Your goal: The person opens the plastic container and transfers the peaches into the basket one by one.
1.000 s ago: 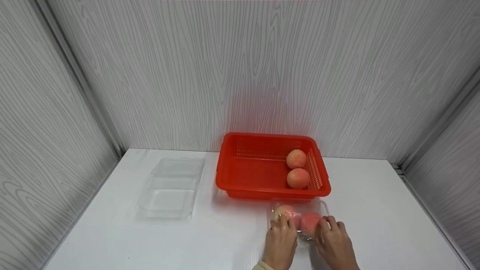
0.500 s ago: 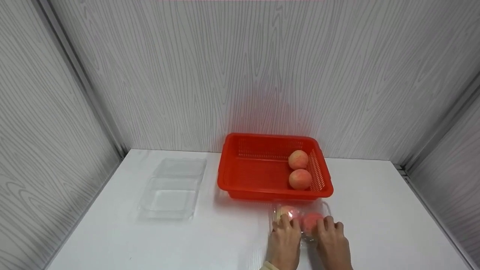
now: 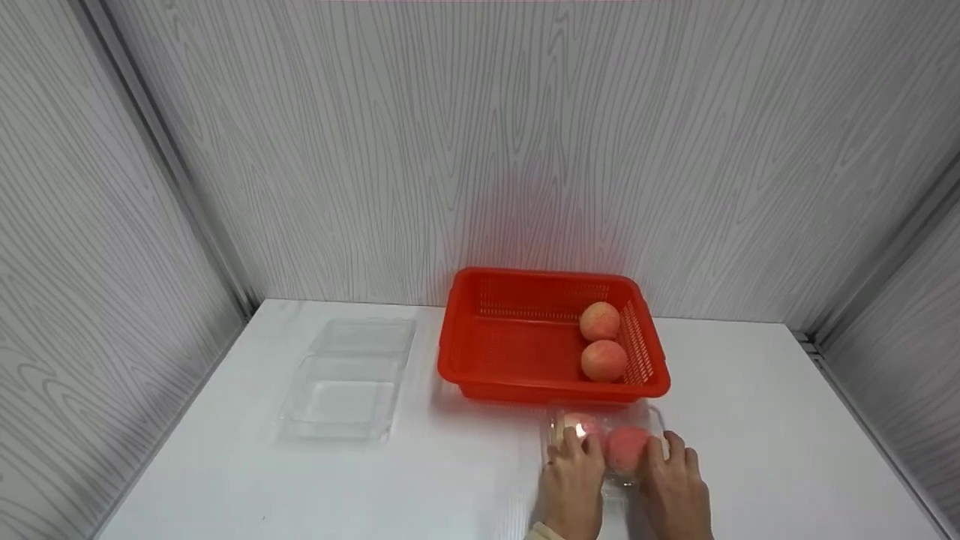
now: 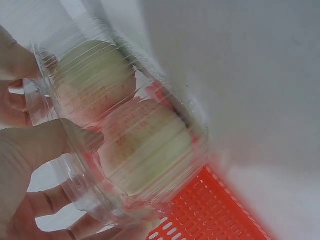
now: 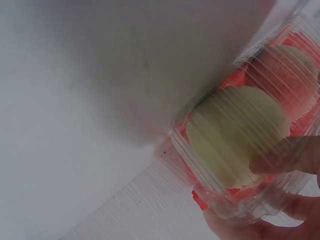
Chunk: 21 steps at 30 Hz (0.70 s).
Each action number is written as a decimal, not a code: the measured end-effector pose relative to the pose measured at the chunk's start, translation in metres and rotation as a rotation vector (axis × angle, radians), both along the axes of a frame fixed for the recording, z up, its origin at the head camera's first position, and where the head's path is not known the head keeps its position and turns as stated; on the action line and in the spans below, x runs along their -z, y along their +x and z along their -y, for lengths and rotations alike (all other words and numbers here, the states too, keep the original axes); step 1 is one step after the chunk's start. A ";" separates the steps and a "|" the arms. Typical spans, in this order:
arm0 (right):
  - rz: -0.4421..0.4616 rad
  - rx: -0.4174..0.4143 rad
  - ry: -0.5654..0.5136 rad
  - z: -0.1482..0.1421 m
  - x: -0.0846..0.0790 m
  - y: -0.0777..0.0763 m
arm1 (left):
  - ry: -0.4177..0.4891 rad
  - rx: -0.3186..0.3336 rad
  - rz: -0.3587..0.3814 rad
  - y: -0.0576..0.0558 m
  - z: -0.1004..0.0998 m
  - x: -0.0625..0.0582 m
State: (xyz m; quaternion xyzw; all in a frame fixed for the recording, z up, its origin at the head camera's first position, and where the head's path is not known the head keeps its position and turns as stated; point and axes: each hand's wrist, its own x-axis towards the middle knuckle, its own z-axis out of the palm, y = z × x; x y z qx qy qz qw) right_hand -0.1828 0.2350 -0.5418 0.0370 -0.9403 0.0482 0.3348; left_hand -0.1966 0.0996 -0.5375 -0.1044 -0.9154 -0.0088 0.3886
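Observation:
A clear plastic clamshell box with two peaches inside is in front of the red basket. One peach shows at the left, the other peach at the right. My left hand grips the box's left part; in the left wrist view its thumb lies along the near edge, with fingers curled underneath. On the other side my right hand holds the right end, its thumb against the plastic and fingers below the rim in the right wrist view. The hands partly hide the box's near edge.
A red plastic basket stands against the back wall, with two more peaches, a rear peach and a front peach, at its right end. Left of it an opened clear clamshell box lies on the white table.
Both hands stay at the box with the two peaches. The right hand's fingers shift slightly along its right side. The whole head view drifts a little, basket and second box staying in place.

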 end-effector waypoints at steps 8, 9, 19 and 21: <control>0.085 0.039 0.042 -0.001 -0.003 0.000 | 0.018 0.030 -0.101 -0.007 0.004 0.005; 0.076 0.034 0.050 -0.002 -0.003 -0.001 | 0.011 0.031 -0.099 -0.007 0.005 0.005; -0.097 -0.046 0.132 -0.006 0.007 -0.002 | -0.112 0.050 -0.051 -0.002 0.007 0.002; -0.094 -0.050 0.148 -0.006 0.007 -0.002 | -0.128 0.055 -0.043 -0.001 0.006 0.001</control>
